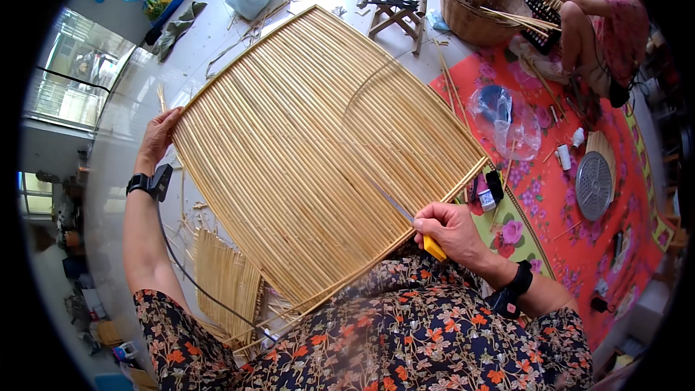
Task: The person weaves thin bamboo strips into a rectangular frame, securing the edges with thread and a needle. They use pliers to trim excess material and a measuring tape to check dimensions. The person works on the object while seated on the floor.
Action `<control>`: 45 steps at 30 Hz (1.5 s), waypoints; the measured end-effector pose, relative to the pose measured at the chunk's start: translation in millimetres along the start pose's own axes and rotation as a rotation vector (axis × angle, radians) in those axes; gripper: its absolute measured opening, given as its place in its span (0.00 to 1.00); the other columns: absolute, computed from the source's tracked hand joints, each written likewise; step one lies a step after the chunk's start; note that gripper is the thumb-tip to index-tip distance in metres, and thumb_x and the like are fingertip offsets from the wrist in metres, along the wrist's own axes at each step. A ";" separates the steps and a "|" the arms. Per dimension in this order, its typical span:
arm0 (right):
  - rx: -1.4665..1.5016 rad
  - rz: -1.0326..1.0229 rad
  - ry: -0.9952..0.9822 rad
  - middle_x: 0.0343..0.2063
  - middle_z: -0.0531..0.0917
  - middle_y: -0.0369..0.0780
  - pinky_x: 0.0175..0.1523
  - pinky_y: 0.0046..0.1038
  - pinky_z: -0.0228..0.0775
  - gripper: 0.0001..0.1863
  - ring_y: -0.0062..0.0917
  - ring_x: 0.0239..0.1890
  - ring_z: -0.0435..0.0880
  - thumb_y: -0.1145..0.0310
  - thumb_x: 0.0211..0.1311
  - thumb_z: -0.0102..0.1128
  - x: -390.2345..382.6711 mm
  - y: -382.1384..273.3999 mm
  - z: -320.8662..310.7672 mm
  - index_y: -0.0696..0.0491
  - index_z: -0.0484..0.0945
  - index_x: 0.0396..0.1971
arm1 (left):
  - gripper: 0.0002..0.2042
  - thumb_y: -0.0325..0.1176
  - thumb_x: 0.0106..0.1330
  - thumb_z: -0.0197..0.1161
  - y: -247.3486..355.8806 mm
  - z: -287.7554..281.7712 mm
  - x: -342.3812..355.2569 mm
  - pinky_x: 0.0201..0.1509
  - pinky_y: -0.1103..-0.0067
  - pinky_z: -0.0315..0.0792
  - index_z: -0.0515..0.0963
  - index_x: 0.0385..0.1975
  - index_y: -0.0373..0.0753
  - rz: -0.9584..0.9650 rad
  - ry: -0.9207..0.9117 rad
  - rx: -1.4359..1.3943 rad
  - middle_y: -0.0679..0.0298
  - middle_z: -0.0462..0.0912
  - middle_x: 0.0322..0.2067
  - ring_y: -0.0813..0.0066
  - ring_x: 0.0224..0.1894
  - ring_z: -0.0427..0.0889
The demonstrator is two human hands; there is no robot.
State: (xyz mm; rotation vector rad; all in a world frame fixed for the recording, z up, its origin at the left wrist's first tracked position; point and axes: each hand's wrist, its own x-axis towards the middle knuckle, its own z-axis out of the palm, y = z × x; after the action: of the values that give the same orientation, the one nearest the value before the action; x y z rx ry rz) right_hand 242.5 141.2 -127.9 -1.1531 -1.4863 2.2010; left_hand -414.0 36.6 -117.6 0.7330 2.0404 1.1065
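A large square panel of straw-coloured reed stalks (pixel 311 145), laid side by side and edged with thin strips, lies tilted across my lap. My left hand (pixel 161 134) is closed on its left corner, thumb over the edge. At its near right edge, my right hand (pixel 449 232) is closed round a yellow-handled knife (pixel 434 247). The thin metal blade points up and left over the stalks. A faint dark curved line arcs across the panel from near the blade; I cannot tell whether it is a thread.
Beside my left arm lies a smaller bundle of stalks (pixel 224 275). A folding stool (pixel 394 0) and a wicker basket (pixel 474 3) stand beyond the panel. On the red floral mat (pixel 572 239) are a round metal disc (pixel 595 185) and plastic bags. Another person (pixel 608 36) sits far right, handling sticks.
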 end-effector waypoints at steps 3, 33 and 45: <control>0.062 0.031 0.011 0.24 0.84 0.35 0.32 0.17 0.73 0.08 0.13 0.26 0.81 0.70 0.66 0.60 6.3 2.0 -1.1 0.60 0.81 0.33 | 0.19 0.48 0.67 0.64 6.4 -10.8 15.0 0.36 0.83 0.75 0.83 0.47 0.38 -0.021 0.000 0.239 0.71 0.83 0.30 0.83 0.31 0.79; 0.128 0.133 -0.123 0.24 0.84 0.36 0.32 0.18 0.76 0.08 0.16 0.26 0.84 0.70 0.66 0.62 4.7 -15.1 -8.8 0.60 0.81 0.34 | 0.09 0.31 0.71 0.60 174.3 272.1 77.4 0.30 0.89 0.82 0.77 0.43 0.32 -0.019 -0.377 -0.610 0.62 0.85 0.35 0.84 0.29 0.83; 0.173 0.166 -0.085 0.24 0.85 0.38 0.33 0.19 0.77 0.08 0.17 0.26 0.85 0.70 0.65 0.63 6.6 -7.6 -11.2 0.61 0.81 0.34 | 0.12 0.27 0.72 0.57 184.2 254.5 127.4 0.29 0.83 0.85 0.69 0.50 0.30 0.147 -0.175 -0.439 0.50 0.86 0.37 0.70 0.34 0.88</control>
State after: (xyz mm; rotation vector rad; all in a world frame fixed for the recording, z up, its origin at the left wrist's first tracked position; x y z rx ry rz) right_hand 244.6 156.1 -126.3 -1.1770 -1.2401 2.4628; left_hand -263.1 339.5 -97.6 0.7287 1.5425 1.4567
